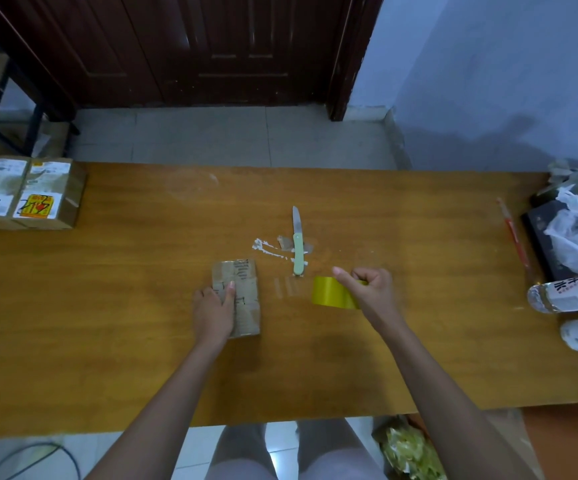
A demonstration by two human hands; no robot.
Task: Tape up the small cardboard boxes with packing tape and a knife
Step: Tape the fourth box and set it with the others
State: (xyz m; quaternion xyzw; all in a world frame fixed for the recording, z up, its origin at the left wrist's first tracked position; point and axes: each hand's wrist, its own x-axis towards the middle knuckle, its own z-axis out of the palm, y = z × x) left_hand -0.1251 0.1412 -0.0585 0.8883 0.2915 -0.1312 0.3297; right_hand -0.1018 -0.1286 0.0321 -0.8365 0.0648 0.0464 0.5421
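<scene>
Head view shows the small, worn brown cardboard box (pixel 237 296) lying flat just left of the frame's centre on the orange-brown wooden table (pixel 419 358). My left hand (pixel 214 311) lies open on the box's left side, fingers pressing down. To the right, my right hand (pixel 372 289) grips the yellow roll of packing tape (pixel 332 292), index finger pointing out over it. Above, between both, the pale green folding knife (pixel 298 242) lies open, blade pointing up the frame, among white scraps (pixel 266 249). A stack of labelled cardboard parcels (pixel 21 192) sits at the left edge.
</scene>
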